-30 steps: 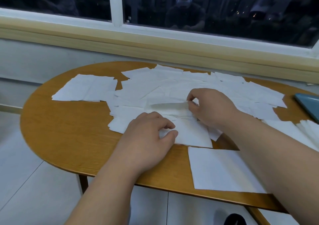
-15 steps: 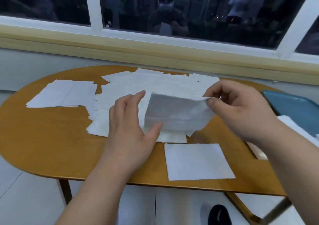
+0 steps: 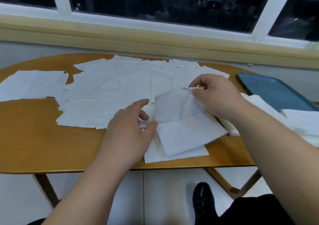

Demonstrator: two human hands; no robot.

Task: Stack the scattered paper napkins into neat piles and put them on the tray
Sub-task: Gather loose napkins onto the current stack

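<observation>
Head view, the only view.

Right hand (image 3: 215,97): fingers (image 3: 201,83) curled, thumb and forefinger pinching the far edge of one napkin. This held napkin (image 3: 172,107) is raised at its far end. Its near half droops onto the near stack (image 3: 174,155), which sits at the near edge of the bench (image 3: 51,138).

Left hand (image 3: 131,129): fingers loosely spread and holding nothing. The thumb is at the left edge of the held napkin, but I cannot tell whether it touches.

Scattered napkins (image 3: 112,90): a wide overlapping layer across the middle and far part of the bench, unsorted. A separate patch of napkins (image 3: 31,85) lies at the far left, apart from the main spread.

Tray (image 3: 269,90): blue, far right of the bench. The part in view is bare. More white napkins (image 3: 302,121) lie along its near side at the right edge of the frame. I cannot tell whether they rest on the tray or just beside it.

Progress, as a judgement: early. The near stack looks thin, only a few sheets, and its edges are not squared. Most sheets are not yet gathered. Left to do: lay the held napkin down aligned, collect the main spread and the left patch, square the piles, move them to the tray.
</observation>
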